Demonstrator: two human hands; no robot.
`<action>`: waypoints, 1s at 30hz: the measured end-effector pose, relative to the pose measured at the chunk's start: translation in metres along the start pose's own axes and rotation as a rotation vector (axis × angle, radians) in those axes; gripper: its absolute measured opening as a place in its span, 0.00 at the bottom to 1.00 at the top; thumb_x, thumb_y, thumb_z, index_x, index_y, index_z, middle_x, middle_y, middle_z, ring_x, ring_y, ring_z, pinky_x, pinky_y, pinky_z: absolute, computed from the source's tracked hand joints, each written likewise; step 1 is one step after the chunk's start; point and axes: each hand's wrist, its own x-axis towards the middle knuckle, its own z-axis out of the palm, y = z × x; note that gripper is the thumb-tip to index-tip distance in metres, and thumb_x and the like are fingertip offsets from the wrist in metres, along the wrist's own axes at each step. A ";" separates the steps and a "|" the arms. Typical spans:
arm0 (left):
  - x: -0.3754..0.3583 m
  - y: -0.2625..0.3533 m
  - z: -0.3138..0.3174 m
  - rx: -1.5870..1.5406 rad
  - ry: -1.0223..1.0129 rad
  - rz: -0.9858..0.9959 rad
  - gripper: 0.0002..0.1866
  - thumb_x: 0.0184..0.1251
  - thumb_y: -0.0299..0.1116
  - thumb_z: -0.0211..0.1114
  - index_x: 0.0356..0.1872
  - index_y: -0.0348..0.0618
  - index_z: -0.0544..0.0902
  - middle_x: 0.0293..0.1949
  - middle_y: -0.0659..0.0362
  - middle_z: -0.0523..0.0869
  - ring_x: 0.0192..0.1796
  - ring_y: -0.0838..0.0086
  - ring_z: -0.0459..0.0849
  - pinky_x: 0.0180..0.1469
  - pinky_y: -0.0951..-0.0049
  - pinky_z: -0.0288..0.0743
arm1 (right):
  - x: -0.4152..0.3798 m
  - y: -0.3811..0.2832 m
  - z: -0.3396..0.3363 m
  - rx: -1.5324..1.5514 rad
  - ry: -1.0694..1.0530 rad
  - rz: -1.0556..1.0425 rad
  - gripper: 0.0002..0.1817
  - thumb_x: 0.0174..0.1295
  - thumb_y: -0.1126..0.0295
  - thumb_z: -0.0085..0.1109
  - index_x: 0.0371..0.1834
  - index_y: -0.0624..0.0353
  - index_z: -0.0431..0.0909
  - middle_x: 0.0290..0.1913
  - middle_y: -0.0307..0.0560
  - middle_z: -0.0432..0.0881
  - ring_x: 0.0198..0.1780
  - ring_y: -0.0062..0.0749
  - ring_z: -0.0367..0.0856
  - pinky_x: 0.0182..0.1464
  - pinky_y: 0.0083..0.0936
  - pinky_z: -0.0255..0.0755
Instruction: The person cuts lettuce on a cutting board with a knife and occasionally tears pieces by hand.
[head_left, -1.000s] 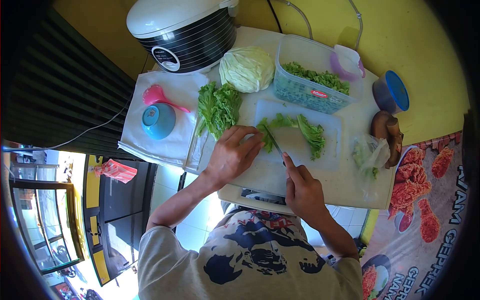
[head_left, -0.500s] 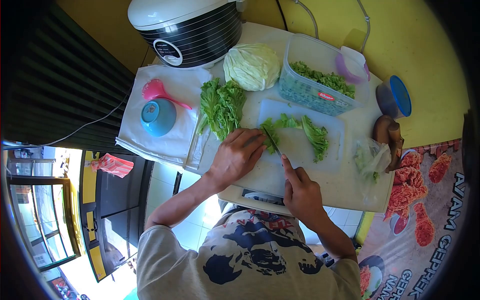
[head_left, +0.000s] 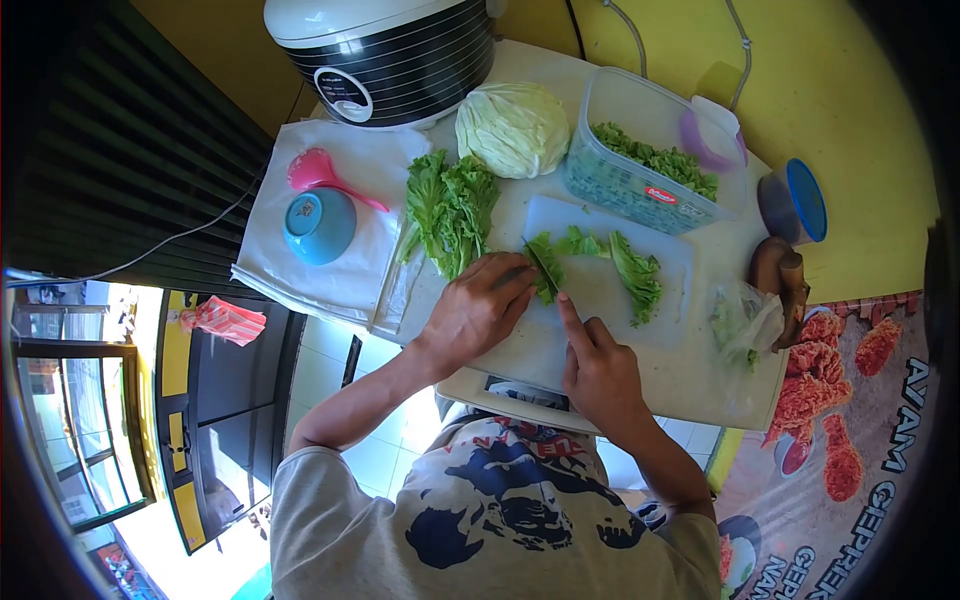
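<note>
At the left of the frame a blue bowl [head_left: 319,225] and pink scoop [head_left: 318,174] lie on a cloth [head_left: 300,270]. Right of them is a lettuce bunch [head_left: 452,207]. At centre, the left hand [head_left: 478,310] presses curled fingers on a leaf [head_left: 545,265] on the board [head_left: 600,290]. The right hand [head_left: 598,372] grips a knife [head_left: 544,268], forefinger along it, blade on the leaf. Upper right stands a tub [head_left: 650,165].

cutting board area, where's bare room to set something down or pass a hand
Bare board lies between the knife and the cut lettuce. Bare table runs below the board beside the plastic bag. It is crowded up top: lettuce bunch, cabbage, tub of greens.
</note>
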 end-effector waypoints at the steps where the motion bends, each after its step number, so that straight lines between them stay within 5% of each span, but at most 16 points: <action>1: 0.000 0.000 0.000 -0.002 -0.002 0.001 0.13 0.66 0.25 0.75 0.51 0.38 0.90 0.52 0.51 0.88 0.51 0.55 0.89 0.54 0.60 0.87 | 0.005 -0.002 0.000 -0.002 -0.003 0.004 0.41 0.59 0.78 0.63 0.81 0.56 0.69 0.35 0.49 0.78 0.22 0.43 0.81 0.26 0.38 0.81; 30: -0.003 0.003 -0.003 -0.028 -0.028 -0.039 0.16 0.67 0.26 0.74 0.55 0.37 0.88 0.54 0.49 0.86 0.56 0.53 0.87 0.58 0.57 0.85 | -0.055 0.015 -0.019 0.078 0.042 0.095 0.38 0.63 0.81 0.61 0.81 0.56 0.69 0.33 0.46 0.78 0.23 0.38 0.80 0.25 0.36 0.79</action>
